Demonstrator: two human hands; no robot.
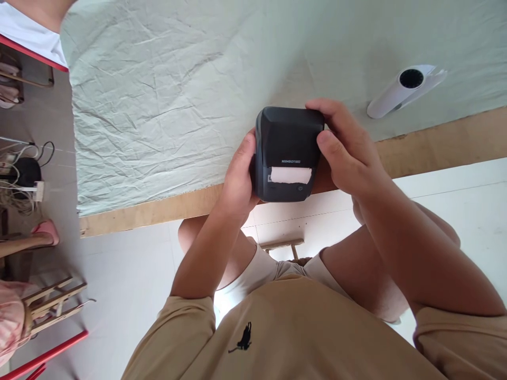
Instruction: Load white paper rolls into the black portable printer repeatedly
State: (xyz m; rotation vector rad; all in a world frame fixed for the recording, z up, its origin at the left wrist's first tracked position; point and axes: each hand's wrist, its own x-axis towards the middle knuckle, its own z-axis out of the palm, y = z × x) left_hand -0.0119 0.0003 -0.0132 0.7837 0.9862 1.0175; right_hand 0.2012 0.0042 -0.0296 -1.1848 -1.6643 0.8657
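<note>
A dark label printer (293, 137) with a strip of white paper across its lower front is held up over the table's near edge. My left hand (240, 174) grips its left side, thumb along the edge and fingers mostly hidden behind it. On the other side, my right hand (348, 150) wraps round the right edge, with the thumb near the side and a finger at the upper right corner. The printer's front faces up towards the camera.
A roll of white material (386, 97) stands on the cloth-covered table (158, 105) to the right. Another person's sleeve (31, 31) shows at the top left. Cables (19, 184), a wooden stool (55, 303) and red bars (51, 353) are on the left.
</note>
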